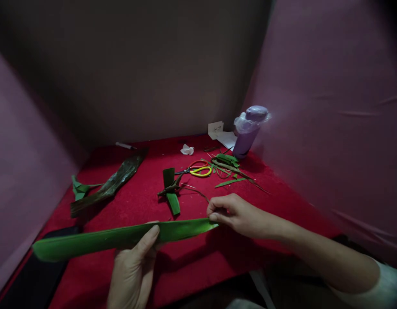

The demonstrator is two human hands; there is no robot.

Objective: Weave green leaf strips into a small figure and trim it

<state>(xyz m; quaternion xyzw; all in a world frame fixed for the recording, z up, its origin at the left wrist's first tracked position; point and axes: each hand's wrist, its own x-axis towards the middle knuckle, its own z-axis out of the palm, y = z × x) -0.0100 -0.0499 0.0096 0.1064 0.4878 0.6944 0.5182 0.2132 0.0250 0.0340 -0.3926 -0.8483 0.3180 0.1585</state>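
A long green leaf strip (89, 244) stretches across the front of the table, held above the red cloth. My left hand (137, 262) grips it near its middle, thumb on top and fingers underneath. At its narrow right end, my right hand (230, 214) pinches the tip between thumb and fingers. Just beyond the strip lies a folded leaf piece (172, 203) shaped like a small plane, with a thin brown stem trailing toward my right hand. Scissors (201, 171) with a red and a yellow handle rest behind it.
Leaf scraps and stems (227, 163) lie right of the scissors, near a purple tumbler (246, 139) with plastic film. A dark wide leaf (111, 186) and a folded green leaf (79, 188) are at left. Crumpled tissue (187, 149), paper cards (215, 129) and a pen (125, 146) sit farther back.
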